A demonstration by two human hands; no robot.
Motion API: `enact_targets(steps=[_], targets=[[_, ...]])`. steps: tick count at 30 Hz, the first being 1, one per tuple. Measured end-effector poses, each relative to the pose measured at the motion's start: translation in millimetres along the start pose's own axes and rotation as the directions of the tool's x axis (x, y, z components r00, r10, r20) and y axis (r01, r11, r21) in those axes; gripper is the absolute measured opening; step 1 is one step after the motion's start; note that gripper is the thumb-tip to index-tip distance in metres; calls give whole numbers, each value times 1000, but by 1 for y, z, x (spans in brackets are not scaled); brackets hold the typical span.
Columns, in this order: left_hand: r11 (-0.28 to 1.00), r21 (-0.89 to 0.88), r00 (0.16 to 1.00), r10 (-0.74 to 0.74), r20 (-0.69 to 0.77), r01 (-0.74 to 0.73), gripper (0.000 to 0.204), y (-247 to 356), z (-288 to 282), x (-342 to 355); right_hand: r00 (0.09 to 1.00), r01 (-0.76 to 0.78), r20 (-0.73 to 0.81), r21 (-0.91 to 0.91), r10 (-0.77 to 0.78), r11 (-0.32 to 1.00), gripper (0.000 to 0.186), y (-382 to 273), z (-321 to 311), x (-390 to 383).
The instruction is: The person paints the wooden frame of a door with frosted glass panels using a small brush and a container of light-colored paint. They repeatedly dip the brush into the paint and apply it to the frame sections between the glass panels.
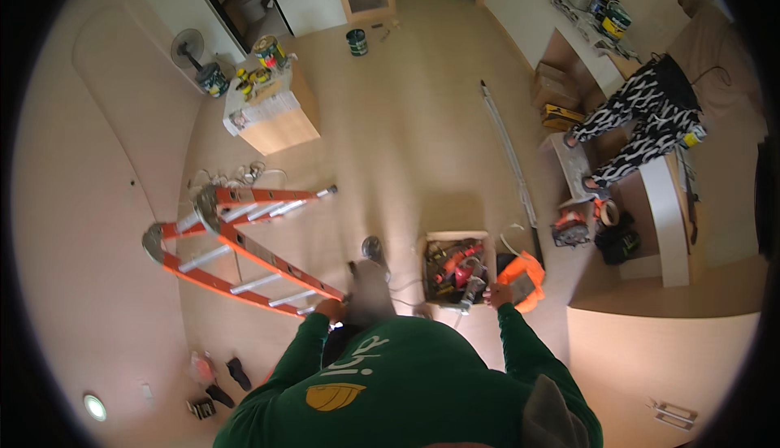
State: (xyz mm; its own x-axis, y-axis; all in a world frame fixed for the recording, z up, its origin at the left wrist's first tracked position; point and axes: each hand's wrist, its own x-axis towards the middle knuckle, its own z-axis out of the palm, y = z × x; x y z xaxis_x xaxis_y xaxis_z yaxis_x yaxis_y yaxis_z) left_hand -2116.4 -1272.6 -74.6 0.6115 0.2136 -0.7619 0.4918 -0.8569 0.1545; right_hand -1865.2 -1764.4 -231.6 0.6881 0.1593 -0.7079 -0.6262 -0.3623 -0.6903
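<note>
My left hand (331, 310) is low in front of me, its fingers curled. It is right beside the lower end of an orange stepladder (272, 263), which stands spread on the left. A small pale spot shows under this hand, too small to name. My right hand (499, 294) is at the near right corner of a cardboard box (429, 241). Red and dark tools (459, 265) are heaped in the box, a silver-coloured one at its near edge. Touching or close to that hand lies an orange bag (528, 276). The right fingers are too small to read.
Paint cans (268, 51) stand on a large carton (280, 127) at the far left. A lone bucket (357, 43) and a long metal rail (508, 151) are on the floor. At right, a person in patterned trousers (642, 115) stands by the cluttered counter (569, 21).
</note>
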Motion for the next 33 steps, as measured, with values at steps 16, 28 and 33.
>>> enact_targets(steps=[16, 28, 33], targets=[[922, -386, 933, 144, 330, -6, 38, -195, -196, 255, 992, 14, 82, -828, 96, 561, 41, -234, 172, 95], [722, -692, 995, 66, 79, 7, 46, -170, -498, 507, 982, 177, 183, -783, -51, 597, 53, -546, 298, 386], [687, -726, 991, -120, -56, 42, 50, -191, -651, 590, 936, 351, 309, -820, -167, 453, 59, -705, 382, 541]])
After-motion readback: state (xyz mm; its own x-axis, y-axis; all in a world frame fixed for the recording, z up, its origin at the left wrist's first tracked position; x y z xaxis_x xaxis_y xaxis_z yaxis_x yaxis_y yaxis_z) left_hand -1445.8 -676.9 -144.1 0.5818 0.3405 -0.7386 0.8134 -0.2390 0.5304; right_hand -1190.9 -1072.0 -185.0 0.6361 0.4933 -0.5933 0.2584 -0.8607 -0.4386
